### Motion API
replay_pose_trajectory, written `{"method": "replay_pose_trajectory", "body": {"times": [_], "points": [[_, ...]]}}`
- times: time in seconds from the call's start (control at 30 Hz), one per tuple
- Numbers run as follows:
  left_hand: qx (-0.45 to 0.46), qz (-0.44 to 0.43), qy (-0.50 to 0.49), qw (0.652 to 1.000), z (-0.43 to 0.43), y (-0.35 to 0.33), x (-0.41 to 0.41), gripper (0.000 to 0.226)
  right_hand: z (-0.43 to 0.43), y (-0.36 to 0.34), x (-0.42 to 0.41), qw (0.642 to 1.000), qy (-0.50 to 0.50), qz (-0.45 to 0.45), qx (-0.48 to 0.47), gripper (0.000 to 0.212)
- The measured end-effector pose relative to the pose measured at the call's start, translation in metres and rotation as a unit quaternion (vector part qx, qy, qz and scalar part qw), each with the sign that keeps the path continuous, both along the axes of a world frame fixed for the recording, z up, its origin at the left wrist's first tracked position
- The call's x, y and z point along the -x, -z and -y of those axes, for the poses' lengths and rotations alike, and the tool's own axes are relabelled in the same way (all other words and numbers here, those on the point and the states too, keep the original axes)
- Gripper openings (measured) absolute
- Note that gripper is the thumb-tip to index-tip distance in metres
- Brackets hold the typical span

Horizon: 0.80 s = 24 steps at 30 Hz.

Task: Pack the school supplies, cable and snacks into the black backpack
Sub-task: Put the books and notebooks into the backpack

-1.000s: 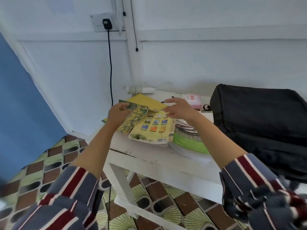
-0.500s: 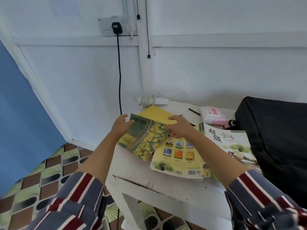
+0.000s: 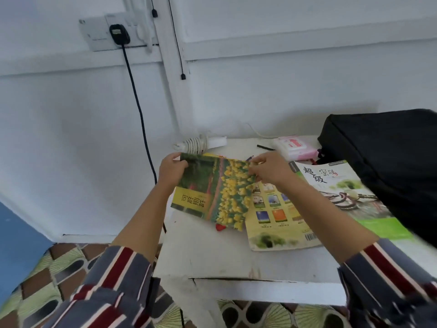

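At the bottom of the frame two striped sleeves (image 3: pixel 106 292) reach over the white table (image 3: pixel 212 256). Just beyond its bare near part lie three books, overlapping like a fan. The yellow book (image 3: pixel 274 223) lies flat at centre, and the green book (image 3: pixel 350 192) lies partly under it to the right. The flower book (image 3: pixel 212 192) sits on top at centre left, its far edge raised. The left hand (image 3: pixel 171 170) grips that book's far left corner, thumb on the cover and fingers curled behind. The right hand (image 3: pixel 267 170) pinches the far right corner, fingertips closed on the edge. A small red thing (image 3: pixel 220 227) peeks from under the book's near edge; what it is cannot be told. Farther back lie a coiled white cable (image 3: pixel 201 143), a dark pen (image 3: pixel 264 147) and a pink pack (image 3: pixel 295 146). The backpack (image 3: pixel 383 157) stands at the right edge, touching the green book; whether it is unzipped cannot be seen. The step in hand seems to be lifting the flower book for packing. To do it well, both grips should stay firm at the corners so the soft cover does not sag. The book should rise clear of the yellow one before swinging right, so nothing beneath is dragged, and it should enter the backpack spine first, flat against the back wall.
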<state>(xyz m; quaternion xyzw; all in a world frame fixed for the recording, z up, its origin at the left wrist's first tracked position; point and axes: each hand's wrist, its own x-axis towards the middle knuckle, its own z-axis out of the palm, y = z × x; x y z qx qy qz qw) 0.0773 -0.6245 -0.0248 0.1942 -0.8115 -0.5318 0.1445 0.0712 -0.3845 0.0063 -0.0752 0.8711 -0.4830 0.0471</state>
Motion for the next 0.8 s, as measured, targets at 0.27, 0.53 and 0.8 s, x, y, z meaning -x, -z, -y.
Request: {"method": "replay_pose_trajectory", "body": {"times": [0.27, 0.53, 0.8], "points": [[-0.003, -0.182, 0.022, 0.983, -0.017, -0.052, 0.002, 0.037, -0.026, -0.053, 0.003, 0.980, 0.055, -0.193, 0.011, 0.019], [-0.100, -0.308, 0.156, 0.933, -0.064, -0.092, -0.003, 0.057, -0.076, -0.088, -0.013, 0.941, 0.109, -0.289, 0.137, 0.010], [-0.094, -0.307, 0.292, 0.901, -0.150, -0.106, -0.002, 0.044, -0.178, -0.099, -0.036, 0.922, 0.137, -0.359, 0.058, 0.005]]}}
